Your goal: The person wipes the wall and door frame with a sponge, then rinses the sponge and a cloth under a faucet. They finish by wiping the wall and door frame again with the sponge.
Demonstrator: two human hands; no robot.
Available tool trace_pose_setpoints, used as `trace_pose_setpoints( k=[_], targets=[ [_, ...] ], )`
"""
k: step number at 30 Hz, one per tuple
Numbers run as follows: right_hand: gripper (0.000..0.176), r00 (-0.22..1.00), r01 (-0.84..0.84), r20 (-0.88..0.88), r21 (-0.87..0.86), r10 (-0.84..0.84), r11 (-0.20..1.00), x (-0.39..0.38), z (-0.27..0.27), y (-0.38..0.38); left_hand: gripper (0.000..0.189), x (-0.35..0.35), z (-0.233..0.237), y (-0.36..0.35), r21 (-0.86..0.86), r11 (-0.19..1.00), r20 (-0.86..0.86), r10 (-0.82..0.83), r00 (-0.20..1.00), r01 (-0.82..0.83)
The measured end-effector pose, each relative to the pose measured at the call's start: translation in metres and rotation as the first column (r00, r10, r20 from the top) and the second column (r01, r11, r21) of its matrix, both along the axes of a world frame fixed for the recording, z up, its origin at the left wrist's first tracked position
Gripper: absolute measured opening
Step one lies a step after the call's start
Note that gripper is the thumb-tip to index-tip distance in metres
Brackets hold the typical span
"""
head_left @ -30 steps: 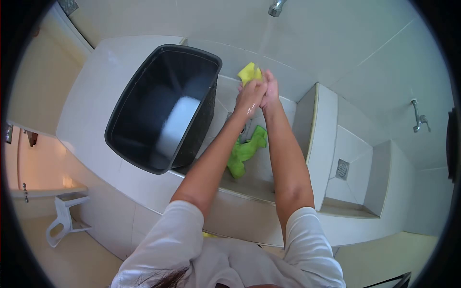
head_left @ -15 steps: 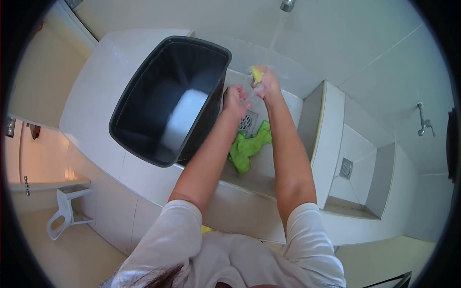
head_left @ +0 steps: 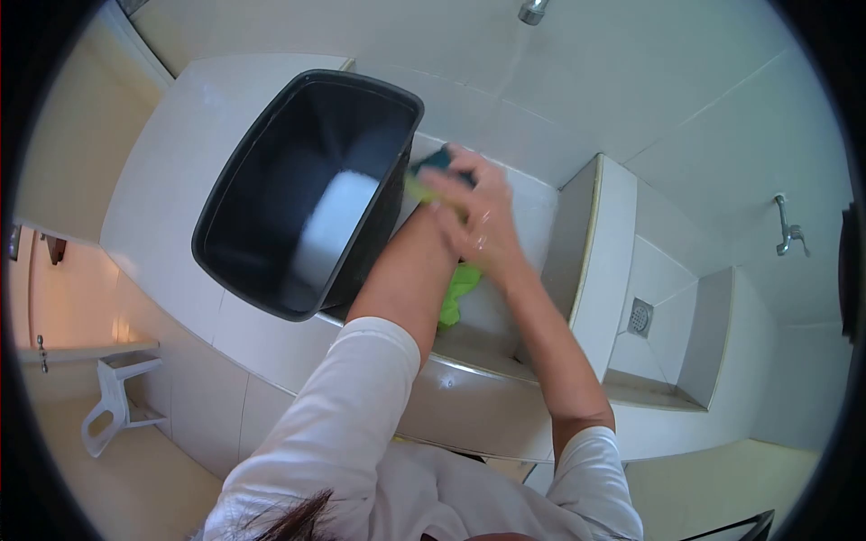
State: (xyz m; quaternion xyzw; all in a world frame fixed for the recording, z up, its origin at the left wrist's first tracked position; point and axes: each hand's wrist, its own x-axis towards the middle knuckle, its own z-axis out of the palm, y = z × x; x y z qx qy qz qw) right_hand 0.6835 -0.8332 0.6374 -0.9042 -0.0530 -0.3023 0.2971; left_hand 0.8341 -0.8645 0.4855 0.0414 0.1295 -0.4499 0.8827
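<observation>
Sponge [head_left: 428, 173], yellow with a dark green face, shows just past the rim of the black bin [head_left: 307, 189], above the sink basin [head_left: 532, 216]. Only a corner of the sponge peeks out; the rest is covered by the right hand [head_left: 476, 216], whose fingers [head_left: 456, 160] curl down over it in a closed grasp. The right forearm runs back from there to a short white sleeve [head_left: 591, 469] at the lower right.

The left arm [head_left: 406, 279] comes up from a long white sleeve [head_left: 334, 433] and passes under the right hand, so the left hand itself is hidden (whether it is gripping, pressing or lying loose cannot be told).

Just below the crossed wrists a bright green cloth [head_left: 458, 290] lies crumpled in the basin, partly covered by the left arm. The black bin stands tilted on the white counter [head_left: 180, 135] with one corner hanging over the sink edge, its open mouth toward the camera and its inside looking wet and shiny.

Above the sink a metal tap [head_left: 532, 11] juts from the tiled wall [head_left: 649, 81]. To the right, past a low tiled divider [head_left: 595, 243], sits a second, smaller basin with a round drain [head_left: 640, 316], and a second tap [head_left: 787, 225] is on the wall beyond it. A white plastic stool [head_left: 110, 408] stands on the floor at the lower left.
</observation>
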Motion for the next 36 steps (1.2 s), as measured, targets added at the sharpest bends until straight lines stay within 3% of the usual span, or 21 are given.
trace_pose_setpoints(
  k=[1, 5, 9, 11, 12, 15, 17, 19, 20, 22, 23, 25, 26, 27, 29, 31, 32, 33, 34, 35, 36],
  targets=[
    [0.030, 0.993, -0.094, -0.071, -0.009, 0.093, 0.996, -0.007, -0.002, 0.004, 0.040, 0.000, -0.001, -0.002, -0.001, 1.000, 0.018, -0.008, 1.000, 0.008],
    [0.027, 0.996, 0.012, -0.085, -0.013, -0.013, 1.000, 0.025, -0.035, -0.038, 0.041, -0.001, -0.001, -0.009, 0.036, 0.997, 0.065, -0.063, 0.996, 0.061],
    [0.026, 0.852, 0.382, -0.374, -0.036, -0.367, 0.924, 0.080, -0.089, -0.102, 0.044, 0.006, 0.036, -0.005, 0.113, 0.990, 0.068, -0.090, 0.994, 0.082],
    [0.032, 0.864, 0.363, -0.453, 0.256, -0.221, 0.896, 0.097, -0.104, -0.107, 0.052, 0.013, 0.041, 0.002, 0.163, 0.987, -0.010, -0.009, 1.000, 0.011],
    [0.033, 0.861, 0.363, -0.481, 0.350, -0.167, 0.864, 0.099, -0.111, -0.102, 0.052, 0.012, 0.050, 0.010, 0.197, 0.980, 0.100, -0.025, 0.995, 0.005],
    [0.041, 0.902, 0.296, -0.418, 0.414, -0.109, 0.861, 0.093, -0.088, -0.073, 0.045, 0.022, 0.064, 0.028, 0.319, 0.947, 0.232, -0.128, 0.964, 0.049],
    [0.049, 0.985, -0.118, 0.011, 0.770, 0.171, 0.627, 0.074, -0.083, -0.068, 0.039, 0.018, 0.064, 0.037, 0.406, 0.909, 0.251, -0.209, 0.945, 0.093],
    [0.044, 0.957, -0.285, 0.250, 0.718, 0.147, 0.635, 0.055, -0.081, -0.077, 0.036, 0.012, 0.068, 0.036, 0.401, 0.911, 0.212, -0.194, 0.958, 0.096],
    [0.045, 0.999, 0.030, -0.004, 0.789, -0.044, 0.614, 0.052, -0.093, -0.091, 0.031, 0.012, 0.067, 0.033, 0.428, 0.899, 0.164, -0.176, 0.971, 0.091],
    [0.040, 0.836, 0.496, -0.514, 0.552, -0.194, 0.670, 0.035, -0.126, -0.104, 0.029, 0.005, 0.062, 0.026, 0.449, 0.889, 0.112, -0.157, 0.981, 0.091],
    [0.036, 0.666, 0.558, -0.713, 0.285, -0.217, 0.779, 0.019, -0.135, -0.102, 0.028, 0.004, 0.060, 0.023, 0.475, 0.876, 0.074, -0.141, 0.987, 0.089],
    [0.079, 0.151, 0.573, -0.981, 0.188, 0.122, 0.798, -0.010, -0.119, -0.051, 0.027, 0.016, 0.017, 0.014, 0.301, 0.944, 0.040, -0.153, 0.987, 0.134],
    [0.093, 0.039, 0.479, -0.979, 0.196, 0.202, 0.856, -0.020, -0.134, -0.035, 0.026, 0.021, 0.006, 0.007, 0.120, 0.977, 0.008, -0.180, 0.984, 0.177],
    [0.086, 0.046, 0.345, -0.997, 0.078, 0.067, 0.935, -0.025, -0.144, -0.015, 0.026, 0.016, 0.016, 0.004, 0.113, 0.977, 0.022, -0.183, 0.983, 0.180],
    [0.079, 0.086, 0.211, -0.993, -0.057, -0.077, 0.976, -0.023, -0.190, -0.016, 0.024, -0.010, 0.037, 0.008, 0.536, 0.843, 0.054, 0.006, 0.999, -0.034],
    [0.053, 0.449, 0.130, -0.868, -0.172, -0.212, 0.977, -0.014, -0.260, -0.042, 0.026, -0.020, 0.030, 0.016, 0.644, 0.759, 0.142, 0.005, 0.990, -0.097],
    [0.030, 0.526, 0.232, -0.801, -0.190, -0.287, 0.954, -0.013, -0.239, -0.043, 0.028, -0.026, 0.035, 0.025, 0.736, 0.657, 0.218, -0.003, 0.976, -0.163],
    [0.030, 0.539, 0.232, -0.792, -0.189, -0.288, 0.954, -0.006, -0.221, -0.050, 0.030, -0.034, 0.038, 0.037, 0.824, 0.534, 0.296, -0.117, 0.948, -0.191],
    [0.028, 0.638, 0.373, -0.758, 0.154, -0.133, 0.915, 0.003, -0.211, -0.066, 0.032, -0.045, 0.048, 0.052, 0.885, 0.402, 0.349, -0.239, 0.906, -0.235],
    [0.027, 0.747, 0.440, -0.665, 0.483, -0.010, 0.757, 0.014, -0.198, -0.078, 0.034, -0.052, 0.055, 0.067, 0.898, 0.129, 0.419, -0.542, 0.729, -0.420],
    [0.027, 0.755, 0.433, -0.655, 0.479, -0.017, 0.764, 0.027, -0.182, -0.087, 0.037, -0.058, 0.062, 0.081, 0.765, -0.085, 0.332, -0.797, 0.504, -0.638]
  ],
)
